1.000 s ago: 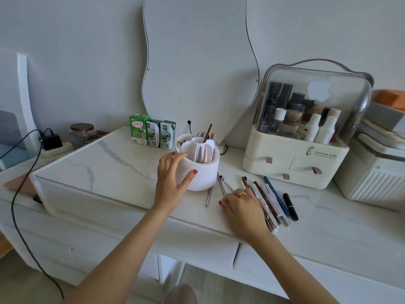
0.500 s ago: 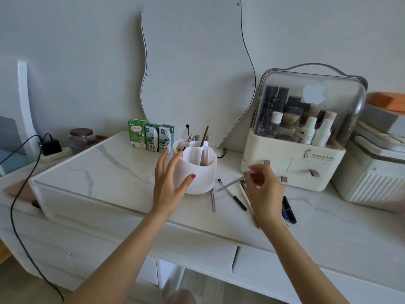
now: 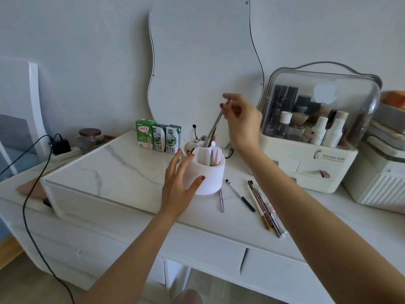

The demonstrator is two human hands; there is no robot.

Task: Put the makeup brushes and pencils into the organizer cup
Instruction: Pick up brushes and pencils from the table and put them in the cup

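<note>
Right hand (image 3: 241, 119) pinches a silver pencil (image 3: 214, 128), tip lowered into the organizer cup (image 3: 206, 170). Left hand (image 3: 180, 185) spread wide, cupping its side (remaining pencils (image 3: 266, 207) on tabletop (image 3: 122, 170)).

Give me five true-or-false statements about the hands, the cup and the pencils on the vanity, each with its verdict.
1. The right hand holds a slim silver pencil above the organizer cup. True.
2. The left hand lies flat on the tabletop, away from the cup. False: it is at the cup's left side, fingers spread.
3. The cup is empty. False: several items already stand in its compartments.
4. A white pen with a black cap lies on the tabletop right of the cup. True.
5. Three green cartons stand in front of the cup. False: they stand behind it, to its left.
</note>
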